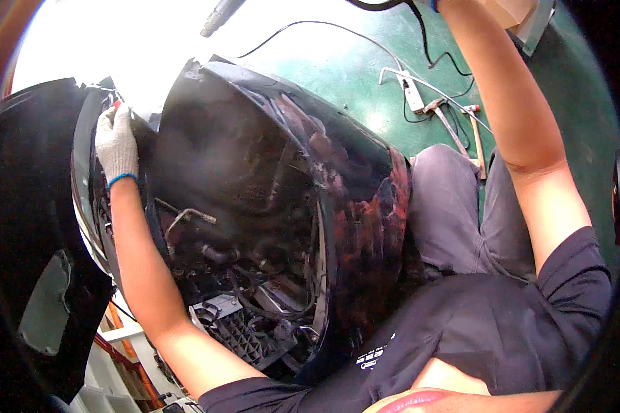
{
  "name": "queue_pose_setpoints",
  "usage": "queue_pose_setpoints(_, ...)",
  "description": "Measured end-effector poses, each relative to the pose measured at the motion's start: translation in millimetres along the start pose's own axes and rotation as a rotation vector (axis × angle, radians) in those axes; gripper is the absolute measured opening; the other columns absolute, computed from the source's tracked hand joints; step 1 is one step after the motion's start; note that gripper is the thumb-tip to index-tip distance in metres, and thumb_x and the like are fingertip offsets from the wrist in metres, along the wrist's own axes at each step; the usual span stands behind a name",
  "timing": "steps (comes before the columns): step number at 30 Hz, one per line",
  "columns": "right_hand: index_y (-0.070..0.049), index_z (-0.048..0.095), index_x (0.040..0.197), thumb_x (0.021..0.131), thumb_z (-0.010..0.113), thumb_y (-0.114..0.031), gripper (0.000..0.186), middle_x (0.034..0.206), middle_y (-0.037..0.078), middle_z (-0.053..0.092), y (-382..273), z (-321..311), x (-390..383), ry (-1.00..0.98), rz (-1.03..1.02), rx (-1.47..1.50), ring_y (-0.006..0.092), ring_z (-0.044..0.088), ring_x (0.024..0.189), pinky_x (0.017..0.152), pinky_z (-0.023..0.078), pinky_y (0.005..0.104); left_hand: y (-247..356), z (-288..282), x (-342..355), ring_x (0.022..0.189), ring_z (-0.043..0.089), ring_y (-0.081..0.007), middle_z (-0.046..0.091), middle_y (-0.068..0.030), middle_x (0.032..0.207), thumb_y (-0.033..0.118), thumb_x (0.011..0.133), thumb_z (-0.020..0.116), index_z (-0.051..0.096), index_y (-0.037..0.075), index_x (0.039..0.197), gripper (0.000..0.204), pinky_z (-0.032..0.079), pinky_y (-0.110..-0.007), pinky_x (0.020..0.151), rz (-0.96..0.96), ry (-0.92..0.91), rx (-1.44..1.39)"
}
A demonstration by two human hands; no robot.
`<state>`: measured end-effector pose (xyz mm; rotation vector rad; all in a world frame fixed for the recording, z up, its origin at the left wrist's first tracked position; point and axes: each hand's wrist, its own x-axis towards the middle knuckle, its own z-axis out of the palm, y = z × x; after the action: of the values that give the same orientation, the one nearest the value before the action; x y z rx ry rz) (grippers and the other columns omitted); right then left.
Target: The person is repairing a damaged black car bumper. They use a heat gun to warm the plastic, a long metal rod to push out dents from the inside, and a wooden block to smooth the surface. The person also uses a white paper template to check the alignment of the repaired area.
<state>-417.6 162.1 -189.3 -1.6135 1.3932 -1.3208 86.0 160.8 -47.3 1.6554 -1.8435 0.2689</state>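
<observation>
My left hand [117, 140], in an off-white knitted glove with a blue cuff, is closed on a small red object [119, 105] at the upper edge of a damaged dark car panel assembly [234, 151]. At the top edge my right hand [437, 4] is cut off, showing only a blue cuff; its fingers are hidden. A black cable [420, 34] hangs beside it. A grey metal nozzle [217, 17] hangs above the panel; what holds it is out of frame. The panel's outer side has red and pale scuffs, and its inside holds dark hoses and brackets.
A black panel [31, 172] stands at far left. On the green floor [351, 69] at right lie a white power strip [411, 93], hammers [448, 127], a bent metal bar [427, 84] and cables. A cardboard box [510, 14] is top right. My knees are right of the damaged panel.
</observation>
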Motion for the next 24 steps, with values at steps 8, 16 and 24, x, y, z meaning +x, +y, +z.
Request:
queue_pose_setpoints(8, 0.0, 0.073, 0.121, 0.083, 0.082, -0.049, 0.062, 0.085, 0.006, 0.071, -12, 3, -7, 0.022, -0.032, 0.005, 0.0146, 0.065, 0.069, 0.063, 0.053, 0.031, -3, -7, -6, 0.082, 0.06, -0.0128, 0.068, -0.0043, 0.091, 0.034, 0.101, 0.068, 0.072, -0.001, 0.111, 0.037, 0.048, -0.031, 0.077, -0.012, 0.012, 0.001)
queue_pose_setpoints(16, 0.002, 0.073, 0.12, 0.082, 0.082, -0.052, 0.067, 0.088, 0.007, 0.073, -9, -2, -9, -0.073, -0.057, 0.086, 0.0157, 0.066, 0.072, 0.065, 0.054, 0.0312, -2, -8, -6, 0.083, 0.06, -0.0138, 0.068, -0.005, 0.091, 0.036, 0.101, 0.067, 0.072, -0.001, 0.109, 0.038, 0.048, -0.032, 0.078, 0.004, 0.004, 0.02)
queue_pose_setpoints(24, 0.001, 0.074, 0.118, 0.082, 0.082, -0.052, 0.064, 0.084, 0.007, 0.072, -1, 1, -2, 0.02, -0.009, 0.03, 0.0153, 0.065, 0.069, 0.064, 0.053, 0.03, 4, -9, -6, 0.084, 0.061, -0.0142, 0.069, -0.0057, 0.092, 0.035, 0.101, 0.067, 0.072, -0.002, 0.109, 0.038, 0.049, -0.032, 0.078, -0.004, 0.004, 0.097)
